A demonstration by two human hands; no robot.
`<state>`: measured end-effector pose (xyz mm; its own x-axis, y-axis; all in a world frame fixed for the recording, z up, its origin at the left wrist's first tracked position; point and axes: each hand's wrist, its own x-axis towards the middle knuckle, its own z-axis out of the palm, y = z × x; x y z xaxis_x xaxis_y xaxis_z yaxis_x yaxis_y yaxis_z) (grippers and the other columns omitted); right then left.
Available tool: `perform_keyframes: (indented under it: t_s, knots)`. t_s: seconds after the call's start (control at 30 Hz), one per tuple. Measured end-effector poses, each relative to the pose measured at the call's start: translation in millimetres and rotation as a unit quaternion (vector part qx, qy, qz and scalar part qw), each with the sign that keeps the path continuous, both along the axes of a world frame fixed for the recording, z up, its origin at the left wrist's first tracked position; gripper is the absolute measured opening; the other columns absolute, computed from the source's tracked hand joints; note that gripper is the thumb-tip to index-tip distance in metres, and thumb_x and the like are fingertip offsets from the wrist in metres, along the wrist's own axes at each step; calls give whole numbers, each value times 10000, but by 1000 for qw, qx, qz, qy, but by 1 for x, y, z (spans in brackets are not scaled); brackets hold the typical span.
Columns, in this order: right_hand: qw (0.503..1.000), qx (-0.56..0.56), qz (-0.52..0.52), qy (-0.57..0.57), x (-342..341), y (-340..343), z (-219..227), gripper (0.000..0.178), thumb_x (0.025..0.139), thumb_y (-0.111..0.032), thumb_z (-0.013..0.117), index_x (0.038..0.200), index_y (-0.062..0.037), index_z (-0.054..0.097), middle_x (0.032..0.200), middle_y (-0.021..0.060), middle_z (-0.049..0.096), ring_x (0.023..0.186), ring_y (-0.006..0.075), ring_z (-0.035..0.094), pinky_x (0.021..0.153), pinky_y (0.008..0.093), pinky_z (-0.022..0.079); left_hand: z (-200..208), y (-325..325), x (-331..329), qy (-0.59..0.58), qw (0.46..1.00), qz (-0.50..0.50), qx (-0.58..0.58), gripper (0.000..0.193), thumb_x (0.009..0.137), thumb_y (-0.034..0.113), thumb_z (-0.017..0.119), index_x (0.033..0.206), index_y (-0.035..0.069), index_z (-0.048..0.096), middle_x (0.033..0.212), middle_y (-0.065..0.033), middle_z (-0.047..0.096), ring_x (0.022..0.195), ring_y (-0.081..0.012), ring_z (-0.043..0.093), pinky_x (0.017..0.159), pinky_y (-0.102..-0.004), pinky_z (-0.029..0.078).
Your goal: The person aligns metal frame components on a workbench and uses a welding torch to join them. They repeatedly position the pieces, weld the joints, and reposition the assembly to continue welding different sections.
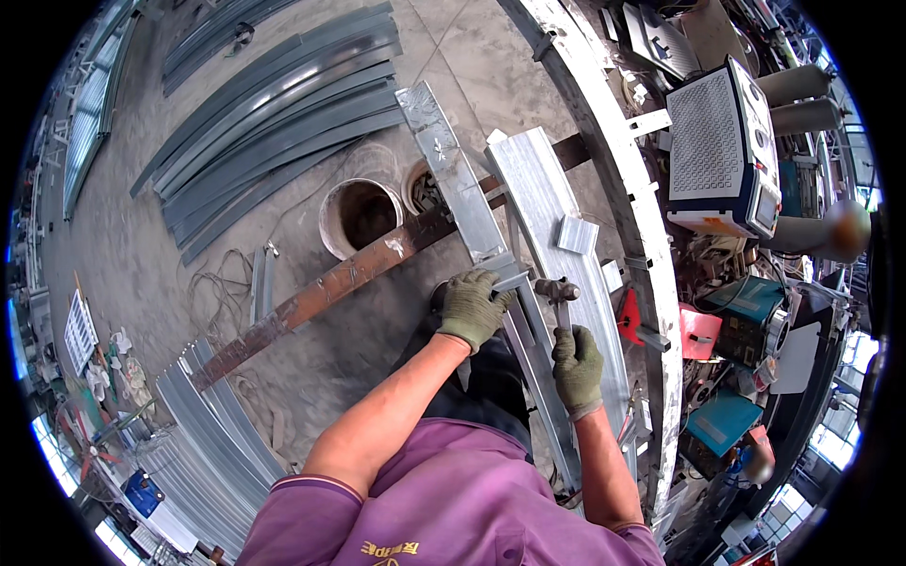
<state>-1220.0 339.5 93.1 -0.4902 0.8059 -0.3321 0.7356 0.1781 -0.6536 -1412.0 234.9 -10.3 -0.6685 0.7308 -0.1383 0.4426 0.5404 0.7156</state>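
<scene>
At twelve o'clock from the right hand (pixel 578 373), a hammer's head (pixel 557 290)

The right hand is closed around the handle (pixel 563 315). At ten o'clock from it, the left hand (pixel 475 309) curls by the six-o'clock end of a grey metal bar (pixel 453 174); whether it grips anything, I cannot tell.

The floor (pixel 123 245) is grey (scuffed and stained in places); bright windows (pixel 835 443) show at the lower left and lower right.
</scene>
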Motion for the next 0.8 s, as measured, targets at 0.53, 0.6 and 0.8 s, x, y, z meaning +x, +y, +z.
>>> perform_keyframes:
  t_s: [0.53, 0.6, 0.8]
  knots:
    - [992, 79, 91, 23, -43, -4, 29, 254, 1092, -287, 625, 1133, -39, 660, 892, 256, 723, 806, 500, 704, 688, 552, 525, -5, 0, 5, 60, 998, -2, -30, 505, 894, 449, 788, 1207, 56, 742, 1214, -154, 742, 1232, -346, 643, 1235, -549, 337]
    - [993, 65, 80, 60, -41, -12, 39, 268, 1085, -283, 619, 1175, -36, 672, 944, 268, 743, 862, 512, 717, 742, 560, 556, -8, -1, 4, 58, 998, -4, -22, 508, 897, 461, 780, 1206, 60, 742, 1217, -152, 742, 1230, -346, 643, 1237, -551, 334]
    - [981, 44, 143, -128, -46, -2, -17, 289, 1097, -307, 602, 1185, -38, 661, 958, 279, 738, 907, 513, 712, 769, 579, 552, 5, -2, 2, 47, 998, -20, -24, 593, 861, 516, 786, 1198, 32, 727, 1225, -169, 747, 1254, -377, 618, 1224, -548, 343]
